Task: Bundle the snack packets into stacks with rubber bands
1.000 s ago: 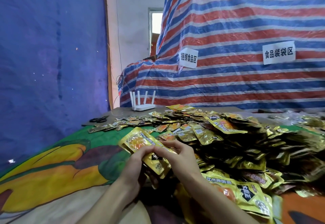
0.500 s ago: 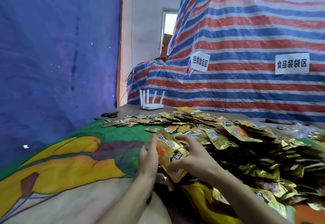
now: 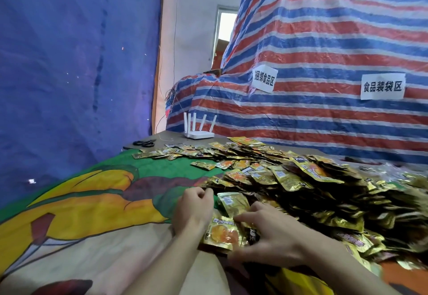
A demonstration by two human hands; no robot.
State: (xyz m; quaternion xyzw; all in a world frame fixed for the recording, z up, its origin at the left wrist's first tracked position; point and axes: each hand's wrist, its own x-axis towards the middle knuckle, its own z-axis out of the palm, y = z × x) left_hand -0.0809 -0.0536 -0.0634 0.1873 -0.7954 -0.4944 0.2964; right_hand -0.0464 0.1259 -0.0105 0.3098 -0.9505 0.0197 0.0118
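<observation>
A small stack of gold snack packets (image 3: 222,234) lies low on the cloth in front of me, its top packet printed with orange fruit. My right hand (image 3: 271,234) grips its right side, fingers spread over the top and thumb underneath. Against the stack's left edge sits my left hand (image 3: 196,206), back toward the camera and fingers curled at the edge. One gold packet (image 3: 232,202) stands tilted just behind the stack. The big heap of loose packets (image 3: 312,192) spreads to the right and behind. No rubber band is visible.
A colourful printed cloth (image 3: 92,202) covers the table on the left. At the far edge stand a white router (image 3: 199,132) and black scissors (image 3: 143,143). A striped tarp with two paper signs (image 3: 324,62) rises behind, and a blue tarp (image 3: 69,62) hangs at left.
Both hands have brought the stack down from in front of me onto the cloth. My right hand has spread over its top, and my left hand's fingers have curled.
</observation>
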